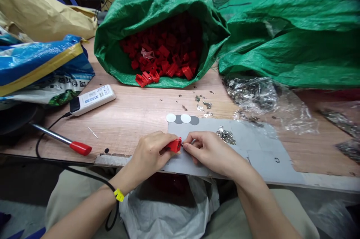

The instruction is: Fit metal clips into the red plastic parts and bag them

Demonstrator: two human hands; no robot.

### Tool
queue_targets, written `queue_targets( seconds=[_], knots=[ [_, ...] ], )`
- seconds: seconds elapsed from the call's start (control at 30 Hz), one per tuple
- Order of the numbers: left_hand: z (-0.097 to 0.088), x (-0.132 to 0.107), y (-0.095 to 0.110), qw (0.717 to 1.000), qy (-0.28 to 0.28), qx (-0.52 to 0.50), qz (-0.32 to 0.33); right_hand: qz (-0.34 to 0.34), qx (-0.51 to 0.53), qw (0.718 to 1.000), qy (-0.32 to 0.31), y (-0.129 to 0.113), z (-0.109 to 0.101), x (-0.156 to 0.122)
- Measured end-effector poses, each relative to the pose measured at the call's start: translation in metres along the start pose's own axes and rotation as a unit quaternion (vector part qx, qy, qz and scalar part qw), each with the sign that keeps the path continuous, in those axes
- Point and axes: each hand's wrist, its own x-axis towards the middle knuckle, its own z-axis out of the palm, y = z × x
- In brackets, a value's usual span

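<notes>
At the left of the desk point(128, 109), a blue bag point(42, 59) carries Chinese characters near its lower edge, broken up by folds (I can't read them with certainty). Next comes a white device point(94, 99) with a cable; blue print covers its top face, too small to make out. A yellow tag point(118, 195) sits on that cable by the wrist, its marks illegible.

Then the left hand point(150, 152): its fingers pinch a red plastic piece point(174, 145) just above the near edge of a grey sheet point(264, 154). The piece lies with its long axis roughly left to right, its end turned toward the right hand point(209, 150), whose fingers are narrowed to a pinch on what looks like a small dark part point(182, 144). From those fingers the red piece is directly left, just beside them; whether part and piece touch, I can't tell.

Right of that is a pile of metal parts point(225, 135). Farther right, a green sack point(295, 40) bears a dark handwritten mark, not legible.
</notes>
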Motion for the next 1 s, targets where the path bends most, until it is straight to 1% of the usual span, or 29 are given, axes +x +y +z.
queue_targets(
  seconds=[0.13,0.23,0.3,0.33,0.4,0.43,0.47,0.53,0.57,0.6,0.63,0.67,0.73,0.77,0.83,0.9,1.0],
  knots=[
    [0.002,0.001,-0.003,1.000,0.005,0.002,0.004,-0.003,-0.011,1.000,0.010,-0.001,0.003,0.001],
    [0.003,0.003,-0.003,1.000,0.010,0.003,-0.007,-0.008,0.010,1.000,0.008,0.003,0.004,0.003],
    [0.003,0.005,-0.001,0.999,0.012,-0.013,-0.032,-0.016,0.036,0.999,0.003,0.008,0.004,0.004],
    [0.003,0.006,0.000,0.998,0.013,-0.036,-0.053,-0.024,0.055,0.998,-0.007,0.012,0.004,0.004],
    [0.001,0.009,0.001,0.985,0.025,-0.128,-0.112,-0.057,0.106,0.992,-0.034,0.019,0.004,0.002],
    [0.000,0.011,0.002,0.968,0.038,-0.197,-0.149,-0.082,0.137,0.987,-0.035,0.022,0.004,0.000],
    [-0.003,0.012,0.004,0.940,0.059,-0.279,-0.189,-0.110,0.166,0.980,-0.018,0.024,0.006,-0.003],
    [-0.009,0.013,0.009,0.858,0.100,-0.434,-0.254,-0.160,0.216,0.962,0.037,0.026,0.013,-0.013],
    [-0.014,0.012,0.014,0.819,0.111,-0.491,-0.276,-0.181,0.235,0.953,0.066,0.024,0.018,-0.020],
    [-0.018,0.011,0.020,0.783,0.111,-0.537,-0.292,-0.198,0.247,0.944,0.091,0.021,0.024,-0.027],
    [-0.023,0.009,0.028,0.754,0.102,-0.575,-0.302,-0.211,0.248,0.940,0.106,0.016,0.031,-0.035],
    [-0.028,0.006,0.036,0.728,0.087,-0.607,-0.306,-0.227,0.240,0.936,0.118,0.010,0.038,-0.043],
    [-0.037,-0.001,0.056,0.683,0.046,-0.667,-0.294,-0.267,0.200,0.931,0.149,-0.006,0.052,-0.058],
    [-0.041,-0.004,0.066,0.668,0.025,-0.689,-0.281,-0.292,0.173,0.925,0.173,-0.013,0.058,-0.065],
    [-0.049,-0.012,0.084,0.663,-0.008,-0.703,-0.259,-0.343,0.122,0.904,0.225,-0.028,0.066,-0.075],
    [-0.056,-0.019,0.096,0.669,-0.036,-0.697,-0.256,-0.387,0.087,0.881,0.257,-0.038,0.069,-0.082],
    [-0.064,-0.029,0.103,0.686,-0.071,-0.678,-0.255,-0.435,0.050,0.855,0.276,-0.048,0.069,-0.092]
  ],
)
